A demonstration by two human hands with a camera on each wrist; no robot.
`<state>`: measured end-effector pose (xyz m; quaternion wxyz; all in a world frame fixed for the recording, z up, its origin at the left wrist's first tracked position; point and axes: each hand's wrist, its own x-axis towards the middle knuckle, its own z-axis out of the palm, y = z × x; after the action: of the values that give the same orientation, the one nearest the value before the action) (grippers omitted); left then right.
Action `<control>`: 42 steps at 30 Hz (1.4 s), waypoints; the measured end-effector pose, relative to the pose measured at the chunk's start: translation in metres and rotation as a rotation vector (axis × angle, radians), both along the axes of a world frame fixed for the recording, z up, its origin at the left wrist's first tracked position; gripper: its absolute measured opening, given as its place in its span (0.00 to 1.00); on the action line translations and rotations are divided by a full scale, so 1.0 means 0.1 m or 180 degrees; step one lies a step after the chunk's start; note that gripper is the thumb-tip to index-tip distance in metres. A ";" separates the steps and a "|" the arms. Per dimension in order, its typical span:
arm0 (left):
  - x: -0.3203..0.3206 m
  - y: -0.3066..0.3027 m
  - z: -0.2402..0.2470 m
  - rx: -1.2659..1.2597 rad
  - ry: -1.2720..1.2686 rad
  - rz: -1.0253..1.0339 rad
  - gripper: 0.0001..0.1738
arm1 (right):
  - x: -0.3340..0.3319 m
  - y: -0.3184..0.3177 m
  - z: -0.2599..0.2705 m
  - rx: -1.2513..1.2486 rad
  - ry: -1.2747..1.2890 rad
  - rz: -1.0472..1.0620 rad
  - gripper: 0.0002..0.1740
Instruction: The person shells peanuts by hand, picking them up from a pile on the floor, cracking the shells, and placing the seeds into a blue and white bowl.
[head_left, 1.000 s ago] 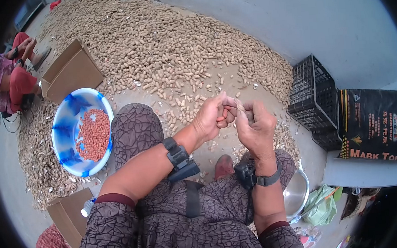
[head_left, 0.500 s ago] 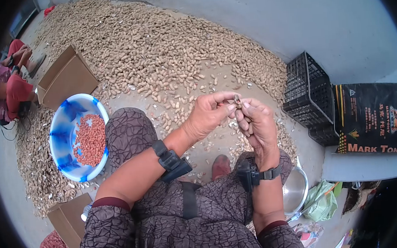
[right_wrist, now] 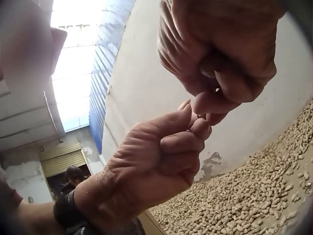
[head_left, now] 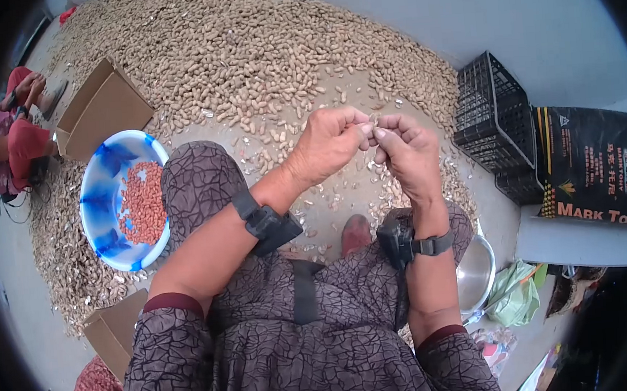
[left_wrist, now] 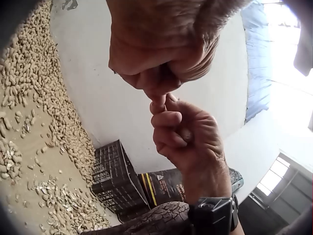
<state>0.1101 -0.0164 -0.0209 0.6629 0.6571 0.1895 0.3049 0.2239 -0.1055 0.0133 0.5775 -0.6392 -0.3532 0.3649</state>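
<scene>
In the head view both hands meet in front of the knees, over the floor. My left hand (head_left: 324,145) and my right hand (head_left: 410,149) pinch a small pale peanut shell (head_left: 374,118) between their thumbs and fingertips. The other fingers of the left hand (right_wrist: 156,156) curl into its palm in the right wrist view, hiding what lies inside. In the left wrist view the right hand (left_wrist: 188,134) also has its lower fingers folded. The fingertips cover most of the shell in both wrist views.
A blue-and-white basin (head_left: 96,200) holding shelled red peanuts (head_left: 142,204) stands left of the knee. Unshelled peanuts (head_left: 245,55) spread along the wall. Cardboard box (head_left: 107,108), black crates (head_left: 494,121), a dark sack (head_left: 595,161) and a metal bowl (head_left: 477,275) surround the seat. Another person (head_left: 19,143) sits far left.
Reddish peanuts that showed in the left hand a second ago are hidden now. The hands have come together on a shell and appear higher in the head view, which has also shifted.
</scene>
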 end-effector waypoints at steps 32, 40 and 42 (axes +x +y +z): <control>0.08 -0.12 -0.11 -0.2070 -0.0701 0.0522 0.07 | -0.25 0.15 -0.22 0.0393 0.0589 -0.0709 0.02; 0.01 -0.01 0.00 -0.2520 -0.0904 -0.0073 0.08 | 0.00 0.08 -0.06 0.0392 0.1303 -0.0178 0.03; -0.01 0.00 0.01 -0.2509 -0.0879 -0.0180 0.09 | 0.13 0.03 0.01 0.0120 0.0968 -0.0193 0.05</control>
<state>0.1093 -0.0167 -0.0195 0.8909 0.3110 0.1829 0.2760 0.2374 -0.1021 0.0139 0.6469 -0.5760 -0.2491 0.4332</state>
